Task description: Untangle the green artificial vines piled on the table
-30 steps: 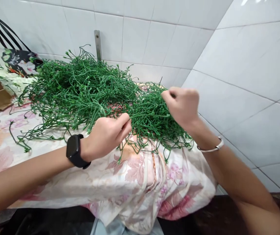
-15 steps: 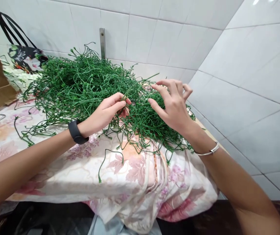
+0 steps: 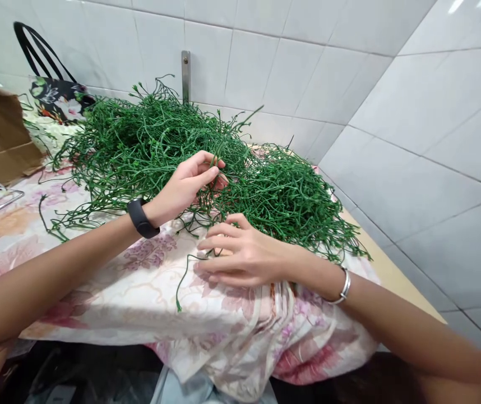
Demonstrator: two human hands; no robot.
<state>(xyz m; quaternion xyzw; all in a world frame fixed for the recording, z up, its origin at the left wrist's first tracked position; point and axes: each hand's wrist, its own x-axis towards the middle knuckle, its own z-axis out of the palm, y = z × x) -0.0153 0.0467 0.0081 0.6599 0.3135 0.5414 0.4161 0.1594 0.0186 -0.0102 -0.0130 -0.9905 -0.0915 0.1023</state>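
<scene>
Two hands over the floral cloth [image 3: 110,303]. Our left hand [image 3: 188,182] has thumb and fingers pinched around a few green stems [image 3: 218,150]; exact count is hidden by our fingers. Our right hand [image 3: 244,255] isn't gripping: fingers spread and loosely bent, nearer to us than the left and off to its right. It's over a loose stem [image 3: 179,287] on the cloth. One end of that stem runs in by our fingers, the other points back toward us, just left of the fingertips. Can't tell if we're touching it.

Larger stem pile [image 3: 139,134] lies behind and to the left of our left hand, near the tiled wall [image 3: 266,62]. Smaller stem pile [image 3: 291,196] lies right of our left hand and just beyond our right hand and wrist.

On us: black wristband [image 3: 142,219] left, silver bracelet [image 3: 345,285] right. Far left we have brown cardboard [image 3: 0,134] and a black floral bag [image 3: 59,101], both well apart from our hands. Metal bracket [image 3: 185,76] is on the wall behind the larger pile.
</scene>
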